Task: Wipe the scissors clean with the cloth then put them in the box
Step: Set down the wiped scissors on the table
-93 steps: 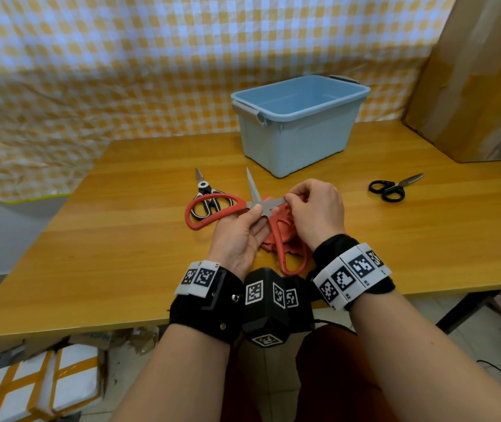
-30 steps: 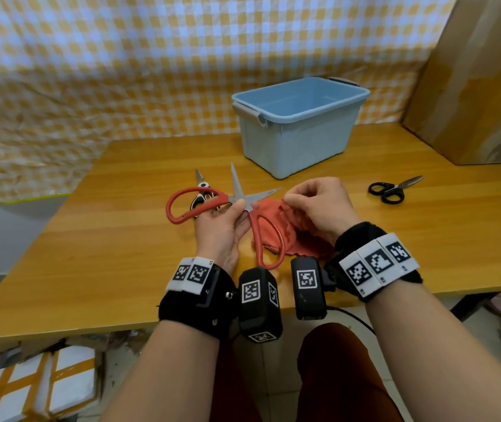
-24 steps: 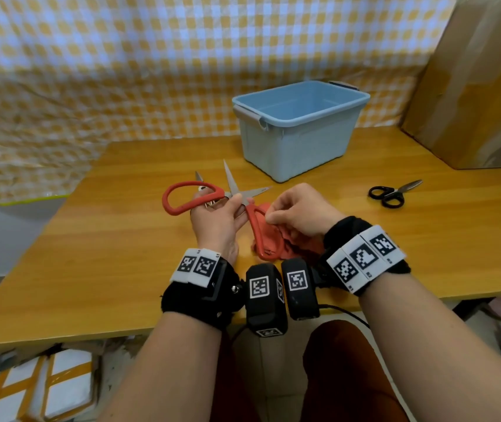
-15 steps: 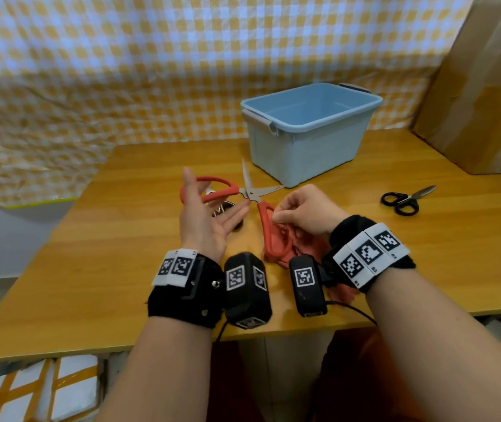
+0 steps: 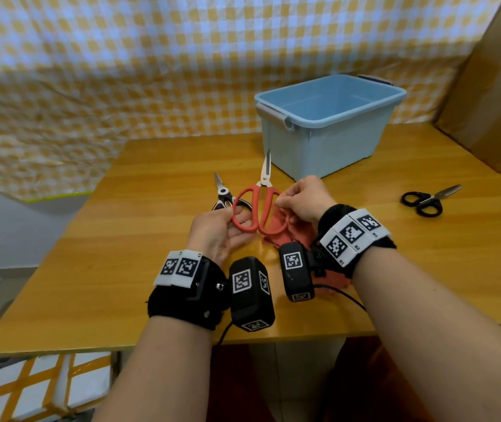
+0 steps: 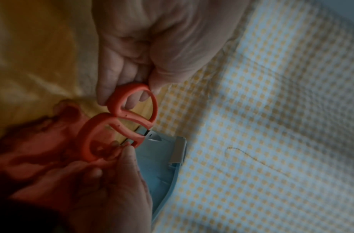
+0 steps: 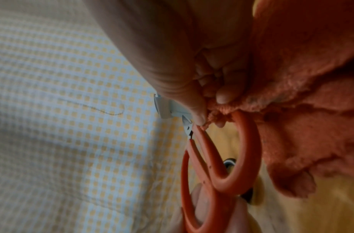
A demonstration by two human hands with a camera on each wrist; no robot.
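- The red-handled scissors [image 5: 258, 205] are up off the table, blades together and pointing away toward the blue box [image 5: 328, 129], handle loops toward the person.
- The left hand [image 5: 215, 236] has the left loop: fingers poke through and curl round it, thumb on the outside, clear in the left wrist view.
- The right hand [image 5: 301, 199] is curled tight on the red cloth [image 5: 282, 236], thumb and fingers pinching a bunch of it right against the right loop near the pivot.
- The rest of the cloth trails down under that wrist and lies on the wooden table [image 5: 121, 269].
- The box stands open just beyond the blade tips, near the far edge.
- Just behind the left hand, a second pair, black-handled shears [image 5: 223, 196], lies flat on the table, partly hidden by the red loop.
- Well off to the right lie small black scissors [image 5: 425, 201], alone on the wood.
- A yellow checked cloth [image 5: 151, 71] hangs behind, and a brown cardboard panel [image 5: 492, 86] leans at the right.
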